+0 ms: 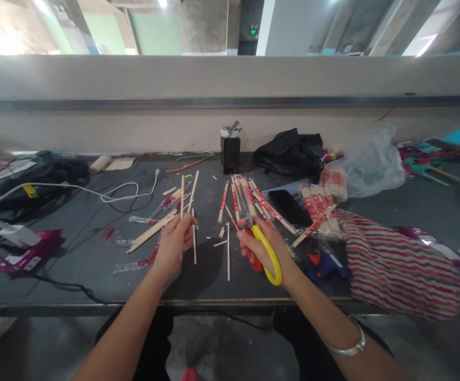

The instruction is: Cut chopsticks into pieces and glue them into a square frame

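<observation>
My left hand [175, 241] is closed round a pair of pale wooden chopsticks [194, 191], whose upper ends spread apart in a V. In my right hand [267, 243] are scissors with yellow and red handles [271, 259], their blades pointing away from me over the wrapped chopsticks [249, 196]. A loose chopstick [228, 252] and short cut pieces [222, 233] lie on the dark table between my hands. Beside my left hand are more bare chopsticks [150, 233] and torn clear wrappers with red print [148, 260].
A black phone [290, 207], bundled chopsticks [323, 209], a glue gun [327, 264] and striped cloth [402, 264] lie right. Behind are a black bag [291, 153] and an upright dark device [231, 155]. A white cable [74, 185] and purple power strip [31, 254] are left.
</observation>
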`<state>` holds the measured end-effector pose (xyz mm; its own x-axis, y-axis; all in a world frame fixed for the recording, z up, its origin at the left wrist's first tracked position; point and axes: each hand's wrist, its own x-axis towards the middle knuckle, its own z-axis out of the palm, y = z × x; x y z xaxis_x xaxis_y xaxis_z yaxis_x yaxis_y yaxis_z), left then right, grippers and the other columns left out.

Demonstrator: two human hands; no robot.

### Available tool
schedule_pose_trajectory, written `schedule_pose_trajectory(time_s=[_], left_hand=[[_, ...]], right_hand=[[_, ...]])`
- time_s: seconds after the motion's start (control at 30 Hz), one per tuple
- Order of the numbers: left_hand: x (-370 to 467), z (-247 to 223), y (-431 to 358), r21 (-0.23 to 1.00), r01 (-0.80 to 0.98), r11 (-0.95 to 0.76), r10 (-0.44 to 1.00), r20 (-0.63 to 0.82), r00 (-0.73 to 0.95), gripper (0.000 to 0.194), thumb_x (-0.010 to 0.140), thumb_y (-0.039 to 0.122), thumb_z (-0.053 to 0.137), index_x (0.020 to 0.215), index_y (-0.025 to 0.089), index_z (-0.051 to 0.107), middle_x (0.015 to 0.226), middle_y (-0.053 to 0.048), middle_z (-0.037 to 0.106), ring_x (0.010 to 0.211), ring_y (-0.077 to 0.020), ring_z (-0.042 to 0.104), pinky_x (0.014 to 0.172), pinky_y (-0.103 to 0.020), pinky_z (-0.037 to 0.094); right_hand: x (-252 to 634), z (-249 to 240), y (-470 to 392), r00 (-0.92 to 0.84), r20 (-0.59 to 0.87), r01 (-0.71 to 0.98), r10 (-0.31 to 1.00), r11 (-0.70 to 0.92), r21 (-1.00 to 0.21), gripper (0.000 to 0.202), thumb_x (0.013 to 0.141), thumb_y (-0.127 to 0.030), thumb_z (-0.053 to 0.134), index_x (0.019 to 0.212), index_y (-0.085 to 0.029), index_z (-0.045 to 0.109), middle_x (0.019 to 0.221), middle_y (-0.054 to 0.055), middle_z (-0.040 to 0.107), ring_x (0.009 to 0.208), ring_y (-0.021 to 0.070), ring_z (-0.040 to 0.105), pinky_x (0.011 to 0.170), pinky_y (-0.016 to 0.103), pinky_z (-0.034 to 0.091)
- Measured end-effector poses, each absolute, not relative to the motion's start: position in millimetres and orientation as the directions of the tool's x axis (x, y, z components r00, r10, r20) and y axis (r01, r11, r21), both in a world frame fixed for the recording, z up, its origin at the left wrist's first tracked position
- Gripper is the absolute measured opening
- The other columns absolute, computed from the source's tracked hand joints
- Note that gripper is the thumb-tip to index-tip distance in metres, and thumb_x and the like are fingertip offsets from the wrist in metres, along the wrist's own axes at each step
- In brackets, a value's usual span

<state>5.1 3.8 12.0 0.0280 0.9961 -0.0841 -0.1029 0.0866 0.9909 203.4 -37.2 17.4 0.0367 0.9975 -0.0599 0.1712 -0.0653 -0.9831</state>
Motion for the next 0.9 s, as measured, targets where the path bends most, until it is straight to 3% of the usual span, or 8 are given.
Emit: schedule_pose_trajectory(time_s=[0.1, 0.17, 0.23, 0.33, 0.47, 0.53, 0.7, 0.9], left_hand=[[20.5, 22.2, -11.3, 0.868, -0.467, 0.168, 0.972, -0.066, 0.226, 0.019, 0.083, 0.038, 0.056, 0.081, 0.019, 0.052, 0.056, 0.005, 0.047, 0.049, -0.0081, 0.044, 0.052, -0.021, 0.038], [29.0, 27.8, -19.6, 0.810, -0.551, 0.199, 0.962, -0.056, 0.266, 0.016, 0.084, 0.034, 0.058, 0.084, 0.019, 0.052, 0.071, 0.000, 0.062, 0.067, -0.0125, 0.058, 0.067, -0.025, 0.046], [36.6, 31.2, -25.7, 0.777, -0.591, 0.218, 0.955, -0.044, 0.295, 0.014, 0.085, 0.033, 0.057, 0.086, 0.021, 0.051, 0.086, -0.004, 0.068, 0.083, -0.0173, 0.062, 0.071, -0.028, 0.049], [47.9, 31.5, -30.5, 0.738, -0.623, 0.260, 0.940, -0.045, 0.339, 0.015, 0.085, 0.036, 0.056, 0.087, 0.023, 0.049, 0.098, -0.004, 0.069, 0.086, -0.0214, 0.063, 0.057, -0.028, 0.050], [61.2, 27.0, -30.7, 0.703, -0.643, 0.305, 0.932, -0.082, 0.352, 0.016, 0.085, 0.037, 0.056, 0.086, 0.022, 0.049, 0.099, -0.003, 0.068, 0.070, -0.0178, 0.062, 0.043, -0.024, 0.045], [65.7, 24.8, -28.7, 0.670, -0.669, 0.323, 0.928, -0.085, 0.363, 0.014, 0.086, 0.035, 0.055, 0.088, 0.022, 0.051, 0.096, -0.003, 0.067, 0.069, -0.0167, 0.062, 0.046, -0.025, 0.048], [66.4, 18.3, -21.0, 0.573, -0.767, 0.288, 0.954, -0.102, 0.281, 0.015, 0.088, 0.031, 0.054, 0.080, 0.018, 0.054, 0.084, -0.001, 0.062, 0.080, -0.0131, 0.062, 0.075, -0.027, 0.052], [55.7, 14.8, -20.5, 0.582, -0.751, 0.314, 0.944, -0.103, 0.315, 0.018, 0.086, 0.036, 0.058, 0.081, 0.020, 0.053, 0.075, 0.003, 0.054, 0.061, -0.0068, 0.053, 0.063, -0.019, 0.049]], right_hand=[[202.4, 17.4, -41.7, 0.002, -0.063, 0.089, 0.998, -0.063, -0.994, 0.045, 0.076, -0.047, 0.064, 0.108, -0.019, 0.052, 0.062, -0.005, 0.057, 0.046, 0.0118, 0.057, 0.036, 0.018, 0.041], [199.3, 19.3, -46.2, -0.042, -0.076, 0.008, 0.996, -0.076, -0.997, 0.048, 0.075, -0.049, 0.065, 0.110, -0.019, 0.051, 0.063, -0.005, 0.058, 0.049, 0.0132, 0.059, 0.037, 0.019, 0.042], [195.2, 22.2, -51.3, -0.090, -0.072, -0.050, 0.993, -0.077, -0.996, 0.048, 0.076, -0.049, 0.065, 0.110, -0.019, 0.050, 0.065, -0.004, 0.059, 0.052, 0.0137, 0.060, 0.039, 0.020, 0.043], [190.5, 25.4, -57.7, -0.137, -0.036, -0.040, 0.990, -0.042, -0.998, 0.042, 0.078, -0.047, 0.063, 0.107, -0.019, 0.052, 0.065, -0.003, 0.061, 0.048, 0.0115, 0.057, 0.041, 0.021, 0.045], [191.0, 23.9, -61.0, -0.121, -0.008, -0.054, 0.993, -0.015, -0.998, 0.033, 0.080, -0.040, 0.062, 0.104, -0.020, 0.052, 0.063, -0.004, 0.062, 0.045, 0.0109, 0.055, 0.043, 0.022, 0.045], [193.0, 21.3, -60.9, -0.112, -0.014, -0.093, 0.994, -0.024, -0.995, 0.029, 0.080, -0.037, 0.062, 0.101, -0.020, 0.051, 0.063, -0.004, 0.062, 0.047, 0.0117, 0.057, 0.044, 0.023, 0.046], [191.3, 15.8, -61.9, -0.134, -0.070, -0.065, 0.988, -0.080, -0.995, 0.034, 0.076, -0.032, 0.063, 0.105, -0.019, 0.051, 0.063, -0.005, 0.057, 0.050, 0.0117, 0.058, 0.042, 0.020, 0.045], [176.5, 18.5, -66.4, -0.121, -0.095, 0.015, 0.988, -0.094, -0.995, 0.039, 0.071, -0.029, 0.063, 0.108, -0.021, 0.053, 0.066, -0.006, 0.053, 0.051, 0.0103, 0.058, 0.039, 0.017, 0.043]])
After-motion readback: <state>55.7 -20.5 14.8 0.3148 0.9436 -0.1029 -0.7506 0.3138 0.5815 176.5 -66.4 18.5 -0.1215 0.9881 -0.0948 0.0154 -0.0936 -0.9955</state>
